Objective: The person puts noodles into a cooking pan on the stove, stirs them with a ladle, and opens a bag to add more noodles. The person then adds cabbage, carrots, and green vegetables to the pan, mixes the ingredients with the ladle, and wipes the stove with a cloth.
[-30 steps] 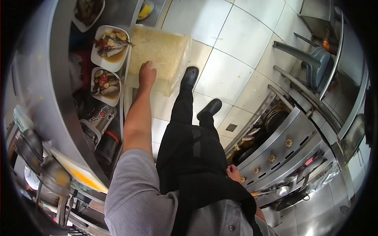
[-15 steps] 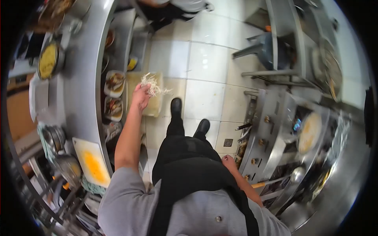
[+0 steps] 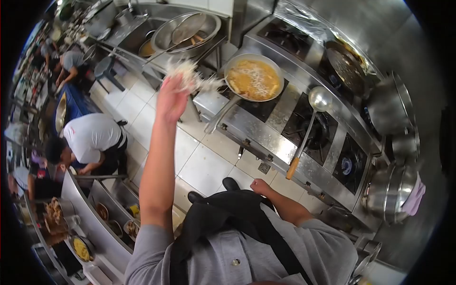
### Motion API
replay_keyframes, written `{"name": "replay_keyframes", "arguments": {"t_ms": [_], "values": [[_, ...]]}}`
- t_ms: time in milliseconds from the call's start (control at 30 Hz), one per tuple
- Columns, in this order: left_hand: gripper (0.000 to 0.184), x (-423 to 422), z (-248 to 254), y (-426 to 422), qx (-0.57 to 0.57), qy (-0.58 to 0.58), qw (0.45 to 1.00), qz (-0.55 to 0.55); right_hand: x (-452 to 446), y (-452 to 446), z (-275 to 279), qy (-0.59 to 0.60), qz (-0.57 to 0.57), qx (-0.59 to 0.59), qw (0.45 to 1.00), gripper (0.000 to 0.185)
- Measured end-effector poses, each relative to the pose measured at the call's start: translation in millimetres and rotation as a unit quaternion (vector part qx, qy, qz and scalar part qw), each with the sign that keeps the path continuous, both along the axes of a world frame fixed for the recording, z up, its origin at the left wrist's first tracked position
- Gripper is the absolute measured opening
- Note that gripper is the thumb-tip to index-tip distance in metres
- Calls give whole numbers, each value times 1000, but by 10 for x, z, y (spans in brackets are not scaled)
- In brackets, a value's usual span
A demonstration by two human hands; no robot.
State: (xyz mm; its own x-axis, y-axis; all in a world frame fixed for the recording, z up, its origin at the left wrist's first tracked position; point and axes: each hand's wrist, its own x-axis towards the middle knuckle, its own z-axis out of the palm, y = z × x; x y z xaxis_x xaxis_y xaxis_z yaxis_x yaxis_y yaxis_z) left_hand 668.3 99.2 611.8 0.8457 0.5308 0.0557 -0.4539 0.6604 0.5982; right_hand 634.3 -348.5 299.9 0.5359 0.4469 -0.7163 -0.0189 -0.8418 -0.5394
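My left hand is raised over the floor, fingers wrapped round a clump of pale, thin shreds that trail out to the right, blurred. Right of them, a pan sits on the stove's near burner, its handle toward me. Yellow food with pale shreds scattered on top fills the pan. My right hand is closed near my waist, below the stove's front edge, touching no tool; whether anything is inside it is hidden.
A ladle with a wooden handle lies across the stove. A blue flame burns at the right burner. Pots stand at the far right. A metal bowl sits behind. A co-worker bends at the left.
My view has turned from the counter to the stove. My left hand, in the open container at first, has come out with the shreds and moved toward the pan. My right hand stays closed.
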Motion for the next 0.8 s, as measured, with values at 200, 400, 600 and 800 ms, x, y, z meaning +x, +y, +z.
{"name": "replay_keyframes", "arguments": {"t_ms": [200,400,600,800], "values": [[54,1202,-108,-440,119,282,949,-70,-16,-692,-246,21,-17,9,1000,23],[21,-75,-1217,201,289,323,889,145,21,-944,-237,68,-22,-3,997,25],[29,-3405,-3073,-491,186,679,698,128,329,-422,-437,-12,355,-86,931,32],[33,-5511,-3328,-1579,167,830,485,-217,70,782,-633,-107,402,-114,902,35]]}}
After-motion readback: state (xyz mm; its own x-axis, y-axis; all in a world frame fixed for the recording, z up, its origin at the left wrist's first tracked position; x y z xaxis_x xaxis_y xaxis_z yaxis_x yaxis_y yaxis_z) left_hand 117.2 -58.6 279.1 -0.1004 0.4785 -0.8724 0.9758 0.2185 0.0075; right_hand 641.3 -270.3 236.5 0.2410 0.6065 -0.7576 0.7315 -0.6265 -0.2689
